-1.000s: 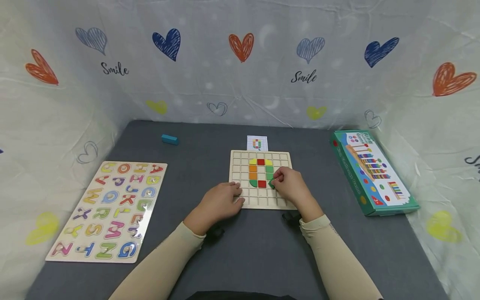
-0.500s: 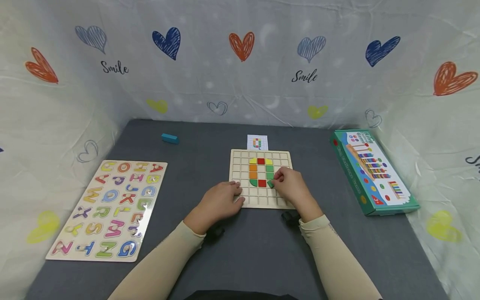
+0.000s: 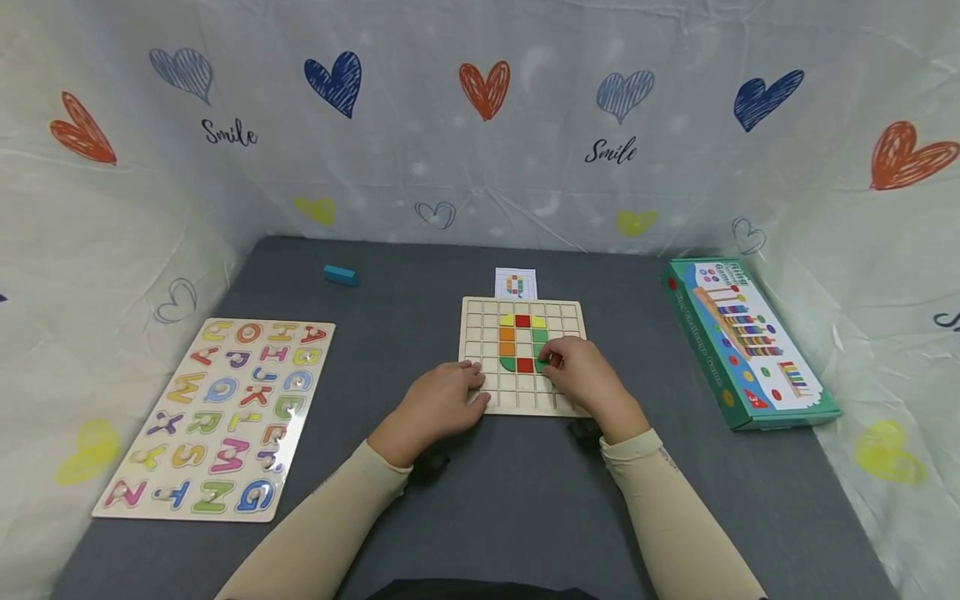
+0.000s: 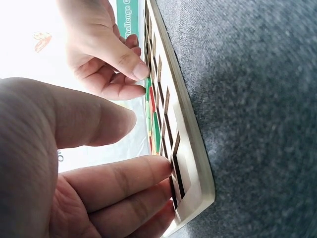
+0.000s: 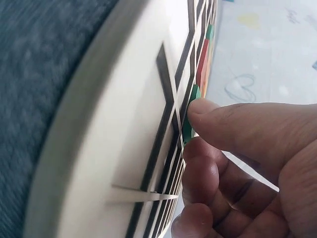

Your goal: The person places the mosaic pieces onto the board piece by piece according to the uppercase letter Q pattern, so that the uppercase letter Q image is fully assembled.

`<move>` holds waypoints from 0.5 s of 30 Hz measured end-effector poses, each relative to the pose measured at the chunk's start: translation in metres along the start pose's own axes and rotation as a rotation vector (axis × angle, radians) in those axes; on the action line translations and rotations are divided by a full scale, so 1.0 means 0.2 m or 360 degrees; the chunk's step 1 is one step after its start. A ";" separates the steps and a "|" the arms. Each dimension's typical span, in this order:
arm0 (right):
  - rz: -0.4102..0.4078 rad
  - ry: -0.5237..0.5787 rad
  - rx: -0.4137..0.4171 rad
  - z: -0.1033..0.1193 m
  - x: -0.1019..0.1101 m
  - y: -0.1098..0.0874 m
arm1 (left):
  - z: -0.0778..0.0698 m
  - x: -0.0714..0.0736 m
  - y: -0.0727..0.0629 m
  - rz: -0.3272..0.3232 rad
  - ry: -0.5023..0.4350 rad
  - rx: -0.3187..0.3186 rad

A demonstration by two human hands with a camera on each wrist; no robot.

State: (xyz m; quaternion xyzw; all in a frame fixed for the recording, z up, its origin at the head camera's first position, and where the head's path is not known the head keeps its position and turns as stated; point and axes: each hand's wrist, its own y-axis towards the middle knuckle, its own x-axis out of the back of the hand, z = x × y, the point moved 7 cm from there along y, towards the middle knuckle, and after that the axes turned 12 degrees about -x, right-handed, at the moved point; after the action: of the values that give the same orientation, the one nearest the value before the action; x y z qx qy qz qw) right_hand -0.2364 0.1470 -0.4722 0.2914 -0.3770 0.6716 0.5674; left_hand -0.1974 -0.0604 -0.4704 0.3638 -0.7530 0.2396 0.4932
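Note:
A square pale wooden grid board lies mid-table, its ring of red, orange, yellow and green tiles set in the squares. My right hand pinches a green tile with thumb and index finger at the ring's lower right corner. Beside it sits a red tile, and a rounded green tile forms the lower left corner. My left hand rests on the board's left edge with fingers extended; its thumb stays apart from them. Behind the board lies a small card printed with a similar coloured ring.
An alphabet puzzle board with coloured letters lies at the left. A teal block sits at the back left. The green game box is at the right. A white curtain with hearts encloses the table's back and sides.
My right fingertips have shifted slightly left and lower over the ring's corner, and the green tile now lies closer against the red one. The left hand has stayed in place.

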 end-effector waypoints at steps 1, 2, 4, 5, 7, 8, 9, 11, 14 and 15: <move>-0.0005 -0.0005 0.0005 0.00 0.00 0.00 | 0.00 0.00 0.00 -0.0002 0.0001 -0.0004; -0.0008 -0.0012 0.0012 0.00 0.00 0.00 | 0.00 0.00 0.00 -0.0004 -0.0001 -0.0006; -0.0014 -0.0021 0.0020 0.00 0.00 0.00 | 0.00 0.01 0.00 -0.0004 -0.0004 -0.0006; -0.0016 -0.0027 0.0022 0.00 0.00 0.00 | -0.01 0.01 0.00 -0.0001 -0.0009 -0.0003; -0.0016 -0.0037 0.0023 0.00 0.00 0.01 | 0.00 0.01 0.00 0.0005 -0.0013 0.0004; -0.0016 -0.0042 0.0019 0.00 0.00 0.01 | 0.00 0.01 0.00 0.0007 -0.0014 0.0007; -0.0016 -0.0049 0.0018 0.00 0.00 0.01 | 0.00 0.01 0.00 0.0008 -0.0013 0.0009; -0.0015 -0.0059 0.0015 0.00 0.00 0.01 | 0.00 0.01 0.00 0.0008 -0.0013 0.0008; -0.0021 -0.0064 0.0008 0.00 0.00 0.01 | -0.01 0.01 0.00 0.0008 -0.0009 0.0007; -0.0023 -0.0065 0.0007 0.00 0.00 0.00 | -0.01 0.01 0.00 0.0008 -0.0004 0.0005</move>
State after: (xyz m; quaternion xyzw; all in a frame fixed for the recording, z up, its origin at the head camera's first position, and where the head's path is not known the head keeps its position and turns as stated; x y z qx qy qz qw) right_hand -0.2372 0.1463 -0.4729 0.3090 -0.3848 0.6622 0.5639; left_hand -0.1970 -0.0600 -0.4684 0.3631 -0.7541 0.2416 0.4910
